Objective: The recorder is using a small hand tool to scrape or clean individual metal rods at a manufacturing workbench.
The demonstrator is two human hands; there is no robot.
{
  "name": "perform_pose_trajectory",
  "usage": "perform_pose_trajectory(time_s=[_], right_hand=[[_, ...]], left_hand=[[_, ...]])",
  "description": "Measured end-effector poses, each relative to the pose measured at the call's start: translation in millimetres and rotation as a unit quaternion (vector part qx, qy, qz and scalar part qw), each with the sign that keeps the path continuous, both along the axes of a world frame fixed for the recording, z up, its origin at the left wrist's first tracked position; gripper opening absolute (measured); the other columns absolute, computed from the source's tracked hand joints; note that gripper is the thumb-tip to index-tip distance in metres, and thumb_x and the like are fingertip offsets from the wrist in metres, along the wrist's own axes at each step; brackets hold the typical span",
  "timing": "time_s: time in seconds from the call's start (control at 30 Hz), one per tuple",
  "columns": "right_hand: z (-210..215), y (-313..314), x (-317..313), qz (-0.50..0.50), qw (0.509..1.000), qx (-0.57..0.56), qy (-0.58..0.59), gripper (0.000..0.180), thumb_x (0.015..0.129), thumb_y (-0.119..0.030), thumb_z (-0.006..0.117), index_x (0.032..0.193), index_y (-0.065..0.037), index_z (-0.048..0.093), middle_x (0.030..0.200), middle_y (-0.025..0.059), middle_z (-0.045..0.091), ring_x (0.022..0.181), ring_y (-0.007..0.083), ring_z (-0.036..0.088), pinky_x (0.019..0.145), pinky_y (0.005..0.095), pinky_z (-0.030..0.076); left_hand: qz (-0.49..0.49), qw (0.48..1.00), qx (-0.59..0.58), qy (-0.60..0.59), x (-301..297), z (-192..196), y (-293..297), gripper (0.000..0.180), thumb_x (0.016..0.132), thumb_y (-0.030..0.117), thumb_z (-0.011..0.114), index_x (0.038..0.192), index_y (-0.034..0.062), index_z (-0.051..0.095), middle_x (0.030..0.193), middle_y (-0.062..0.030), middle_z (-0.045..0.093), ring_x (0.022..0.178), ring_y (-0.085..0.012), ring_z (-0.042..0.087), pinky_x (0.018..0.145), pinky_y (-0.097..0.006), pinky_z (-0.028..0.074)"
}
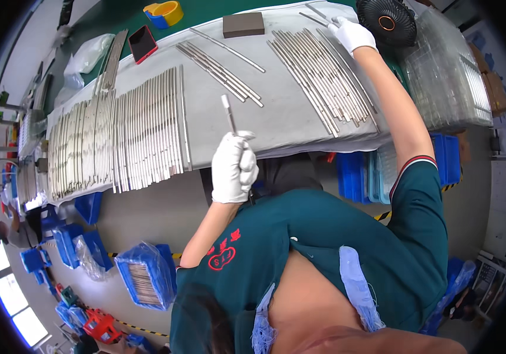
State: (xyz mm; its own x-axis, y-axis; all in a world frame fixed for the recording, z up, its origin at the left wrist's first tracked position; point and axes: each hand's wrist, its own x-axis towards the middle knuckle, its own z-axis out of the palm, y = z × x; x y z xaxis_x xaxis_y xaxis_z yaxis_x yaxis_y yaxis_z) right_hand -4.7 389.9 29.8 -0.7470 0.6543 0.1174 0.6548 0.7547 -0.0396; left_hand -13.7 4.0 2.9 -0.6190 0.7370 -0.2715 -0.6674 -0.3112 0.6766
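A grey-covered workbench (288,127) carries a wide row of metal strips (117,138) at the left and a slanted batch of metal rods (323,74) at the right, with bare cloth between. The gloved left hand (233,168), past the bench's near edge, is fisted around a thin metal rod (228,114) pointing upward. The outstretched gloved right hand (353,34) pinches another rod's (315,17) end beside a small black fan (390,20).

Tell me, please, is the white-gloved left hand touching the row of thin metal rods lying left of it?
Apart. The head view shows the left hand holding one upright metal strip, with bare grey cloth before the rod row.
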Motion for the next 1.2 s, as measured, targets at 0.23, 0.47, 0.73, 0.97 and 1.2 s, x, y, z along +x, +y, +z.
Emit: perform_pose_trajectory(time_s=[0.23,0.47,0.73,0.97,1.2], right_hand=[[31,-154,83,0.091,0.866,-0.449,0.199,0.042,0.093,-0.025,0.047,0.135,-0.022,0.044,0.066,-0.0017,0.055,0.049,0.0051,0.042,0.047,0.0213,0.037],[-23,-220,139,0.057,0.907,-0.402,0.107,0.037,0.091,-0.026,0.048,0.128,-0.029,0.050,0.061,0.0005,0.061,0.048,0.0174,0.056,0.051,0.0290,0.047],[-41,-219,144,0.166,0.961,-0.219,0.042,0.041,0.088,-0.021,0.051,0.128,-0.029,0.049,0.058,0.0004,0.059,0.050,0.0192,0.059,0.048,0.0318,0.047],[-36,-234,144,0.258,0.959,-0.109,0.034,0.043,0.081,-0.014,0.058,0.120,-0.032,0.057,0.050,0.0039,0.051,0.038,0.0204,0.047,0.040,0.0312,0.039],[-45,-230,145,0.281,0.954,-0.105,0.018,0.049,0.082,-0.013,0.053,0.125,-0.035,0.050,0.046,0.0017,0.047,0.036,0.0195,0.049,0.034,0.0326,0.037]], left_hand=[[-0.118,0.963,-0.210,0.120,-20,5,-11,0.024,0.094,0.022,0.045,0.090,0.0037,0.060,0.059,0.0032,0.046,0.040,-0.0014,0.032,0.033,-0.017,0.023],[-0.186,0.945,-0.264,0.047,13,-8,-25,0.033,0.094,0.025,0.048,0.117,0.0021,0.055,0.059,-0.0004,0.050,0.034,-0.0032,0.030,0.031,-0.019,0.022],[-0.154,0.945,-0.273,0.089,11,-27,-24,0.034,0.092,0.019,0.052,0.120,0.0005,0.053,0.069,-0.0024,0.059,0.040,-0.0026,0.036,0.034,-0.017,0.025],[-0.121,0.889,-0.315,0.310,18,-47,-31,0.030,0.090,0.017,0.052,0.119,0.0080,0.057,0.071,-0.0020,0.062,0.053,-0.0094,0.052,0.051,-0.025,0.043],[-0.108,0.724,-0.435,0.525,26,-40,-29,0.034,0.087,0.016,0.053,0.121,0.0207,0.053,0.080,-0.0040,0.063,0.065,-0.0203,0.062,0.058,-0.031,0.049]])
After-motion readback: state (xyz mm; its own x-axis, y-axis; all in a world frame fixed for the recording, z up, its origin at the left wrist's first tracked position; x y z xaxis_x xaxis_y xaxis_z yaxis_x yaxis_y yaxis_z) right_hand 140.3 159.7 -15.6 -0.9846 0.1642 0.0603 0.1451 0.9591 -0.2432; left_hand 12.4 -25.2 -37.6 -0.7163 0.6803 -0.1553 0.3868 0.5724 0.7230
